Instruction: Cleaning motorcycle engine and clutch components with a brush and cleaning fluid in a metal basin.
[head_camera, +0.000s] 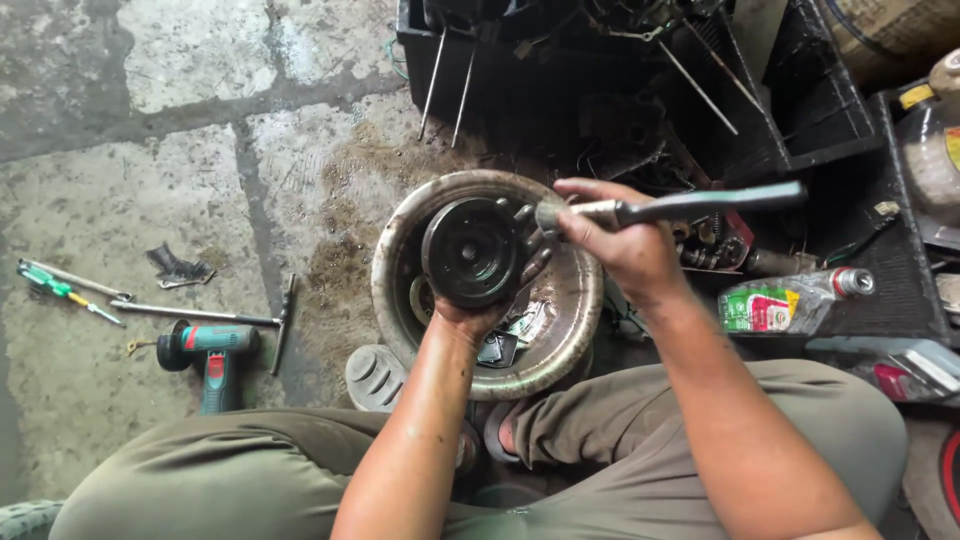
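Head view: left hand grips black disc; right hand clasps wrench.

- Left hand grips a round black metal part over a metal bowl.
- Right hand holds a ratchet wrench against the part's right edge.
- A green power tool lies on the concrete floor, left of the bowl.

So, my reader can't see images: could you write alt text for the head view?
Left hand holds a dark round metal part over a metal bowl; right hand holds a wrench against it. A green power tool lies on the concrete floor.
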